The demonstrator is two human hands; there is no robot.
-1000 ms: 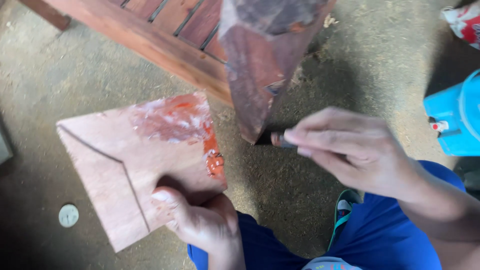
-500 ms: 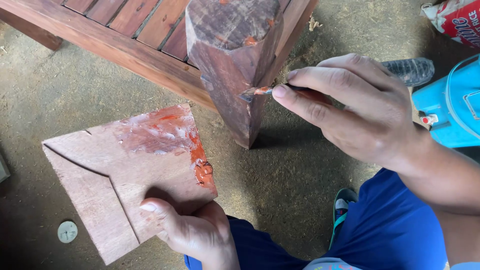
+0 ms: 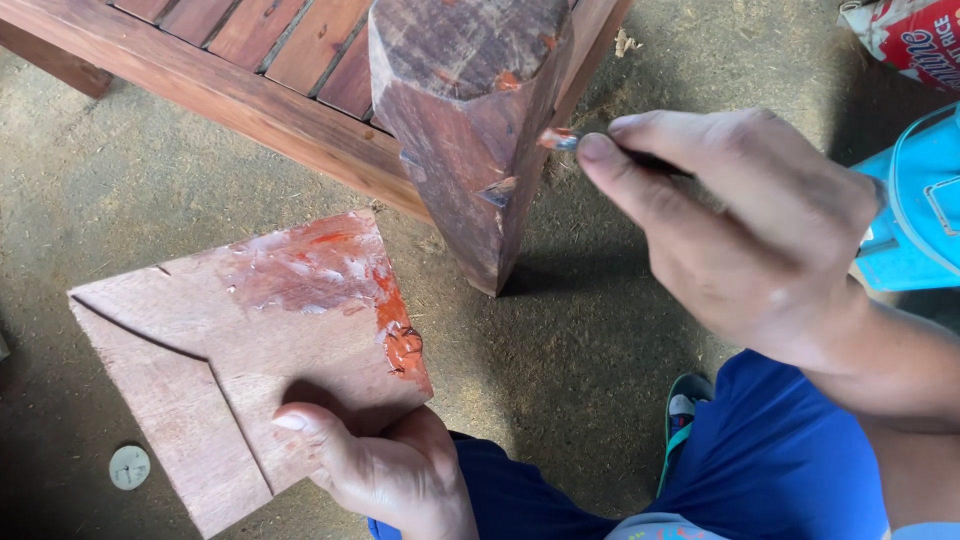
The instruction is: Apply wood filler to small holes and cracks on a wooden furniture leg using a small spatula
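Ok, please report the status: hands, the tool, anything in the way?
Left hand grips smeared wooden board. Right hand holds small tool near wooden post. Nothing between.

The flat reddish-brown wooden board point(image 3: 250, 370), cut in an angular shape with a dark curved line across it, is tilted above the sandy ground. White and orange-red paste is smeared on its upper right part, with a thick orange lump at the right edge. The thin small tool point(image 3: 560, 139) carries orange paste on its tip, which is just beside the dark red-brown wooden leg point(image 3: 465, 130), standing upright and spotted with orange.
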